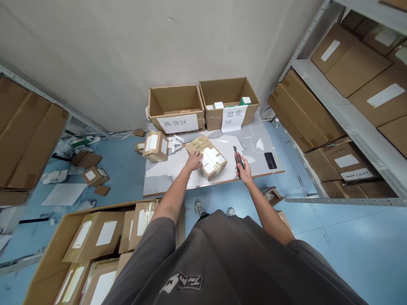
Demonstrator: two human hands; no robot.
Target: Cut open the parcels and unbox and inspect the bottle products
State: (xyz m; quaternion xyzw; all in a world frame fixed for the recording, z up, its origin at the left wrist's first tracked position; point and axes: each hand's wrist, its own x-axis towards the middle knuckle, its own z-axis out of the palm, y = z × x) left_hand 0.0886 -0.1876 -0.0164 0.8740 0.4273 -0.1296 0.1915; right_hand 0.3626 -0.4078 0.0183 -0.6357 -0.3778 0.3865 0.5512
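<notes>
A taped cardboard carton (210, 160) with white labels lies at an angle on the table (190, 182). My left hand (193, 161) rests on the carton's left side, fingers stretched over its top. To the right of the carton, my right hand (244, 171) is closed around a black and red utility knife (237, 158). The knife's tip points away from me and is apart from the carton. A smaller taped carton (155, 146) with white labels stands at the table's left end.
Two open cardboard bins with paper signs, a left bin (176, 98) and a right bin (219, 87), stand along the back. A phone (270, 160) lies at the right. Shelving (340, 106) with boxes is on the right; a large box of cartons (44, 271) stands at lower left.
</notes>
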